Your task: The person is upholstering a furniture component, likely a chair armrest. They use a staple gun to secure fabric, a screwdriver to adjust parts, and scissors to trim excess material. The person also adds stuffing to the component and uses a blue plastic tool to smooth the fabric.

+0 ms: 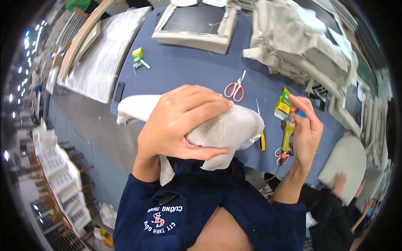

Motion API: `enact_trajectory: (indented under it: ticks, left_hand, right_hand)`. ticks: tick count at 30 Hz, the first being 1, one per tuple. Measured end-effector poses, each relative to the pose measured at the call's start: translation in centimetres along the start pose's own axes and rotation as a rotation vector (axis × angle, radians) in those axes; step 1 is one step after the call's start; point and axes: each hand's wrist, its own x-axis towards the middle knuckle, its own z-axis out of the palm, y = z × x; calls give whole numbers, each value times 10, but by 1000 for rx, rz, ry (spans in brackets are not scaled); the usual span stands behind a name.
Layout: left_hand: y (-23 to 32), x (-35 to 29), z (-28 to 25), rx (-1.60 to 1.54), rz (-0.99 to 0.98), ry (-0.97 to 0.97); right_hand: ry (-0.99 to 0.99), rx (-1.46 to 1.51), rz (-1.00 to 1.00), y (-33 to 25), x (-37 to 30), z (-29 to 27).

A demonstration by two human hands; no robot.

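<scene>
- Light beige, fabric-covered padded piece (240, 127), long and rounded at its right end, was held before the person's chest at the near side of a blue-grey worktable (188, 67).
- Left hand (178, 121) clamped it, fingers over the top, thumb along the near side.
- Right hand (307, 129) was raised, apart from the piece, fingers curled toward the thumb; whether they pinched the small bright-blue bit (301, 113) between them could not be told.
- Red-handled metal scissors (238, 88) lay beyond the piece; an olive-yellow air tool (287, 136) lay beside the right hand.
</scene>
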Motion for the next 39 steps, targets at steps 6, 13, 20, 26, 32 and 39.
enact_trajectory:
  ticks: [6,13,20,26,32,39]
  left_hand:
    - [2,15,15,-38,27,17]
    - [16,24,34,-22,40,-64]
    - [29,25,42,-33,7,-143]
    - [32,24,42,-60,-8,-142]
    - [32,21,48,-92,36,-119]
    - [41,23,52,-75,62,-144]
  right_hand:
    - [120,-120,43,-8,-53,-4]
    - [221,-33,-186,-37,-66,13]
    - [186,97,-31,-70,-72,43]
    - [152,-100,-70,-77,-87,35]
    - [238,-164,-120,-76,-94,46]
    - [273,-251,-125,-79,-99,43]
